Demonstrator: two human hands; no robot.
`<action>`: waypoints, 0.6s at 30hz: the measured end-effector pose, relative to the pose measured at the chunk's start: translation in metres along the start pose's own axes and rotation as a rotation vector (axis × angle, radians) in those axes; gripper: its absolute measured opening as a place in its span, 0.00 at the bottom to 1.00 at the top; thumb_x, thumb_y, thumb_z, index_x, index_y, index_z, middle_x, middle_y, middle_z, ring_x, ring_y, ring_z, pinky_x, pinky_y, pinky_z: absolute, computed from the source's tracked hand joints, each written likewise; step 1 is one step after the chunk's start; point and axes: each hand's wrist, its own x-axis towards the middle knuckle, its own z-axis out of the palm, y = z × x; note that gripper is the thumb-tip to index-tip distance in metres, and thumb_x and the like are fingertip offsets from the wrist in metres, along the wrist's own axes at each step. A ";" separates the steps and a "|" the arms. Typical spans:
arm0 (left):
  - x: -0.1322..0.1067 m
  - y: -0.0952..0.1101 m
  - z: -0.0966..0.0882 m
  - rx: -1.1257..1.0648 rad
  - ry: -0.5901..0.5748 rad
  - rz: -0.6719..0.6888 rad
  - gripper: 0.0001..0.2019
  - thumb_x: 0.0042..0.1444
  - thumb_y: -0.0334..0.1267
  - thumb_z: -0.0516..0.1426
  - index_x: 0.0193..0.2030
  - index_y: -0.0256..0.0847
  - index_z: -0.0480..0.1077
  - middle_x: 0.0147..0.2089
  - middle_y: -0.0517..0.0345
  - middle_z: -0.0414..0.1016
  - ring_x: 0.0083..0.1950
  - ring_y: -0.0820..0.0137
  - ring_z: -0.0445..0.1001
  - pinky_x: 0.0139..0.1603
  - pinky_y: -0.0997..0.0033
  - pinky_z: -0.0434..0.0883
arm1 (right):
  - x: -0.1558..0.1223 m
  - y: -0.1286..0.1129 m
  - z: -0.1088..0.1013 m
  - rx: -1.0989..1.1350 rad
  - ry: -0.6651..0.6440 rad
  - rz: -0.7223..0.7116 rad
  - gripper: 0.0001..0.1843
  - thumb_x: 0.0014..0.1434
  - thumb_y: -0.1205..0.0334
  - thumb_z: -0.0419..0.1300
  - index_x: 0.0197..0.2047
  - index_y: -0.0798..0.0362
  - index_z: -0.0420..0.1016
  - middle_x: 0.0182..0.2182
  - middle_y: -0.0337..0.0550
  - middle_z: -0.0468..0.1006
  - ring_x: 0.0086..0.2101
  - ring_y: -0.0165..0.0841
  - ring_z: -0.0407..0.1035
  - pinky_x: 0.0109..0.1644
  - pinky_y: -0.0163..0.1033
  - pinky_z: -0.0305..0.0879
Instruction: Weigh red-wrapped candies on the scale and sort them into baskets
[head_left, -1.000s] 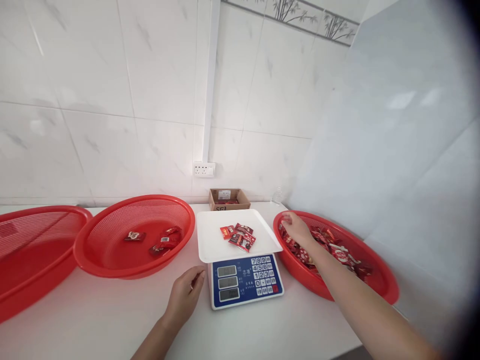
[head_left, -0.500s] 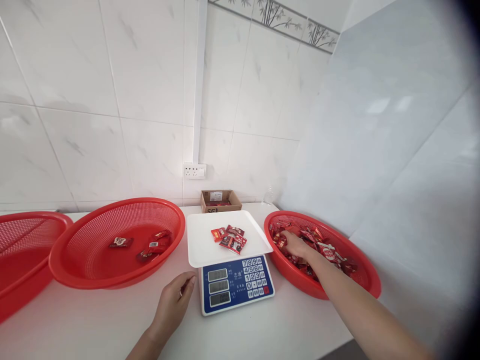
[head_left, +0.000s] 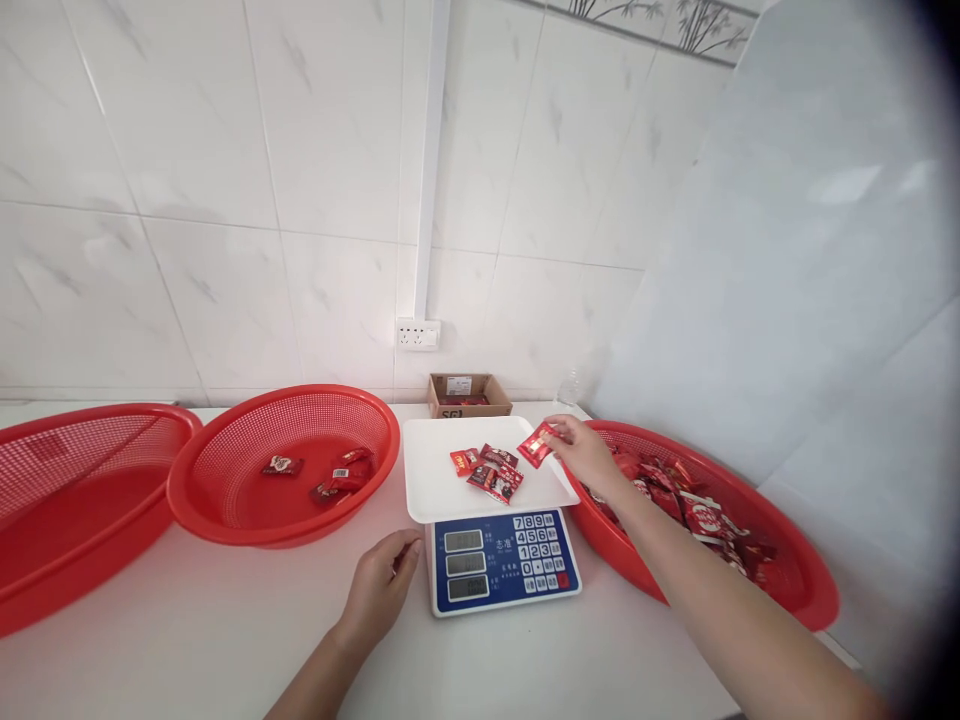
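My right hand [head_left: 583, 452] pinches a small red packet [head_left: 537, 444] and holds it over the right edge of the white scale tray [head_left: 435, 490]. Several red packets [head_left: 486, 470] lie on that tray. The scale's blue front panel [head_left: 504, 562] has three displays and a keypad. My left hand [head_left: 381, 588] rests on the white table just left of the panel, fingers loosely curled, holding nothing. The red basket on the right [head_left: 795, 600] holds many red packets [head_left: 697, 510].
A middle red mesh basket [head_left: 225, 500] holds a few packets [head_left: 330, 478]. Another red basket [head_left: 45, 560] sits at far left. A small cardboard box [head_left: 469, 396] and a wall socket [head_left: 417, 335] are behind the scale. A tiled wall rises close on the right.
My right hand came out of the right basket with one red packet and moved left over the scale tray. My left hand stayed by the scale.
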 end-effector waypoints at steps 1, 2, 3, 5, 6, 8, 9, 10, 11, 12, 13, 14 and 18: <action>0.000 0.000 0.000 -0.004 0.000 -0.002 0.13 0.60 0.43 0.49 0.39 0.42 0.72 0.33 0.57 0.77 0.32 0.70 0.73 0.33 0.72 0.70 | 0.000 -0.004 0.011 0.033 -0.041 -0.002 0.15 0.56 0.56 0.56 0.46 0.52 0.70 0.39 0.43 0.76 0.36 0.33 0.72 0.40 0.38 0.70; 0.000 0.000 0.000 -0.007 -0.002 -0.003 0.13 0.60 0.43 0.49 0.39 0.42 0.72 0.34 0.57 0.77 0.32 0.70 0.73 0.33 0.72 0.70 | -0.001 -0.008 0.022 0.058 -0.075 0.000 0.16 0.56 0.57 0.56 0.46 0.52 0.70 0.39 0.44 0.76 0.34 0.32 0.73 0.38 0.38 0.71; 0.000 0.000 0.000 -0.009 -0.003 -0.004 0.13 0.60 0.43 0.48 0.39 0.42 0.72 0.34 0.57 0.77 0.32 0.70 0.73 0.34 0.72 0.70 | -0.001 -0.011 0.032 0.074 -0.103 0.001 0.16 0.56 0.57 0.55 0.47 0.53 0.70 0.38 0.44 0.76 0.33 0.32 0.73 0.36 0.38 0.71; 0.000 0.000 0.000 -0.008 0.000 -0.009 0.14 0.60 0.44 0.48 0.39 0.42 0.72 0.32 0.57 0.76 0.31 0.70 0.73 0.33 0.72 0.70 | -0.002 -0.015 0.049 0.078 -0.137 -0.003 0.16 0.57 0.59 0.54 0.47 0.54 0.71 0.40 0.46 0.76 0.34 0.33 0.73 0.39 0.40 0.71; 0.000 0.000 0.000 -0.007 0.003 -0.010 0.14 0.60 0.44 0.48 0.39 0.42 0.72 0.32 0.57 0.76 0.31 0.70 0.73 0.33 0.72 0.70 | -0.003 -0.017 0.055 0.068 -0.145 -0.013 0.16 0.57 0.60 0.54 0.47 0.54 0.71 0.42 0.48 0.76 0.36 0.34 0.73 0.42 0.43 0.71; 0.000 0.000 0.000 -0.008 0.013 -0.010 0.14 0.60 0.45 0.48 0.38 0.42 0.72 0.31 0.58 0.76 0.30 0.70 0.73 0.32 0.73 0.70 | -0.008 -0.020 0.065 0.040 -0.156 -0.061 0.17 0.56 0.60 0.55 0.48 0.55 0.72 0.48 0.51 0.73 0.44 0.38 0.70 0.52 0.48 0.66; 0.000 0.000 0.000 -0.009 0.018 -0.008 0.14 0.60 0.45 0.49 0.38 0.42 0.72 0.31 0.58 0.76 0.30 0.70 0.73 0.32 0.73 0.70 | -0.011 -0.021 0.069 0.027 -0.169 -0.094 0.18 0.56 0.59 0.56 0.49 0.54 0.72 0.51 0.52 0.72 0.49 0.39 0.67 0.56 0.49 0.61; 0.000 0.001 0.000 -0.009 0.018 -0.004 0.14 0.60 0.45 0.49 0.38 0.42 0.73 0.31 0.58 0.76 0.30 0.70 0.73 0.32 0.73 0.70 | -0.015 -0.023 0.071 0.017 -0.190 -0.128 0.19 0.56 0.58 0.56 0.50 0.53 0.72 0.52 0.51 0.70 0.52 0.40 0.64 0.59 0.49 0.57; 0.000 0.001 0.000 -0.008 0.017 0.000 0.14 0.60 0.44 0.49 0.38 0.42 0.73 0.31 0.58 0.76 0.31 0.70 0.73 0.32 0.73 0.70 | -0.020 -0.024 0.074 0.008 -0.218 -0.158 0.19 0.56 0.57 0.57 0.51 0.52 0.72 0.54 0.50 0.70 0.55 0.40 0.62 0.61 0.49 0.55; 0.000 0.001 0.000 -0.007 0.012 0.003 0.13 0.60 0.44 0.49 0.38 0.42 0.73 0.31 0.58 0.76 0.31 0.70 0.73 0.33 0.73 0.70 | -0.024 -0.025 0.076 0.000 -0.248 -0.181 0.20 0.57 0.57 0.57 0.52 0.51 0.72 0.54 0.49 0.69 0.56 0.39 0.60 0.62 0.49 0.53; 0.000 0.002 0.000 -0.005 0.007 0.005 0.13 0.60 0.44 0.49 0.38 0.43 0.72 0.32 0.57 0.76 0.31 0.70 0.73 0.33 0.72 0.70 | -0.028 -0.025 0.077 -0.008 -0.277 -0.196 0.20 0.57 0.56 0.56 0.53 0.51 0.71 0.55 0.48 0.69 0.56 0.39 0.60 0.63 0.49 0.52; 0.000 0.002 0.000 -0.004 0.002 0.008 0.13 0.60 0.44 0.48 0.38 0.43 0.72 0.32 0.57 0.76 0.32 0.69 0.73 0.34 0.72 0.71 | -0.031 -0.025 0.078 -0.016 -0.303 -0.204 0.21 0.58 0.56 0.55 0.54 0.51 0.71 0.56 0.48 0.68 0.57 0.39 0.59 0.63 0.49 0.52; -0.001 0.005 -0.001 -0.001 -0.007 -0.003 0.14 0.61 0.44 0.48 0.39 0.43 0.73 0.34 0.56 0.77 0.33 0.68 0.73 0.35 0.70 0.72 | -0.036 -0.024 0.072 -0.044 -0.362 -0.198 0.25 0.59 0.52 0.53 0.58 0.51 0.67 0.60 0.48 0.63 0.60 0.40 0.55 0.64 0.50 0.49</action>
